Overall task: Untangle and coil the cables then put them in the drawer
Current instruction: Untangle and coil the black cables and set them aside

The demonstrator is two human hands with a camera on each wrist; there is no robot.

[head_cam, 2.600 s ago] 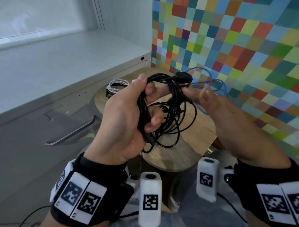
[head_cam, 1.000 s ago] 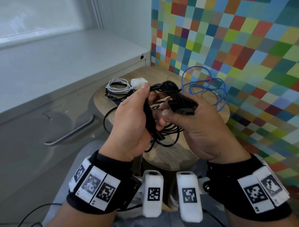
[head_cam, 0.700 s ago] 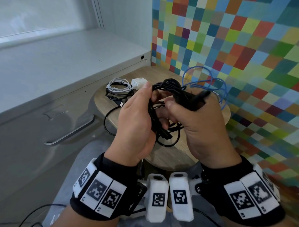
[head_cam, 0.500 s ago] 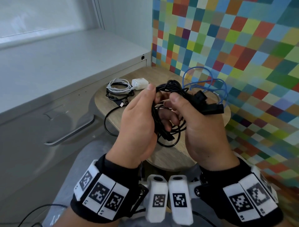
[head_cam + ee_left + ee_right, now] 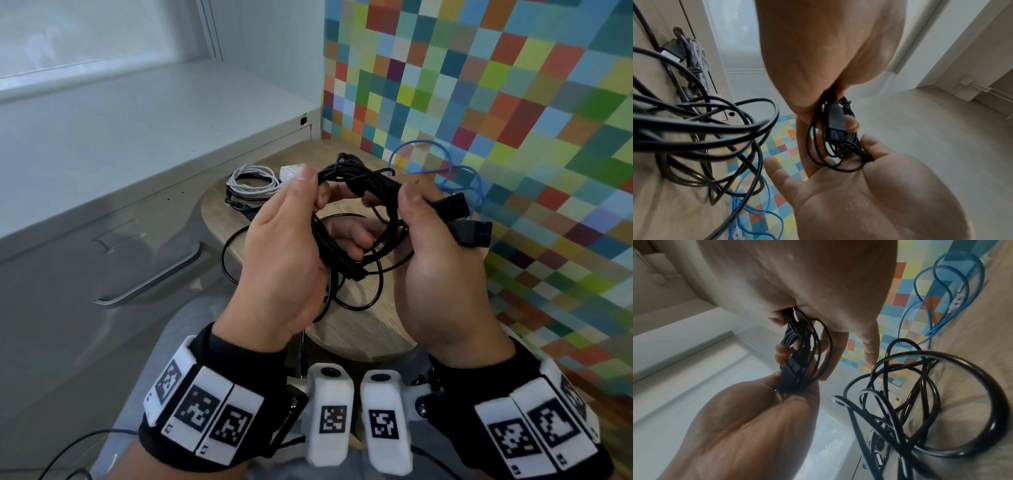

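A tangled black cable (image 5: pixel 356 183) hangs between both hands above the round wooden table (image 5: pixel 363 329). My left hand (image 5: pixel 313 192) pinches the bundle's left end with thumb on top and fingers curled under it. My right hand (image 5: pixel 394 202) grips the right end, where two black plugs (image 5: pixel 474 233) stick out past its knuckles. Slack loops (image 5: pixel 359 284) droop to the tabletop. In the left wrist view a plug (image 5: pixel 835 125) lies along the strands held in the fingers. In the right wrist view the pinched strands (image 5: pixel 795 363) run between the two hands.
A coiled white cable (image 5: pixel 251 180) with a white charger (image 5: pixel 291 170) lies at the table's far left. A loose blue cable (image 5: pixel 455 171) lies at the far right, by the coloured checkered wall. A grey cabinet drawer with a handle (image 5: pixel 154 277) is shut on the left.
My right hand has slid rightward along the bundle, and the black plugs now stick out past its right side. The hands have moved slightly apart and stretched the bundle between them.
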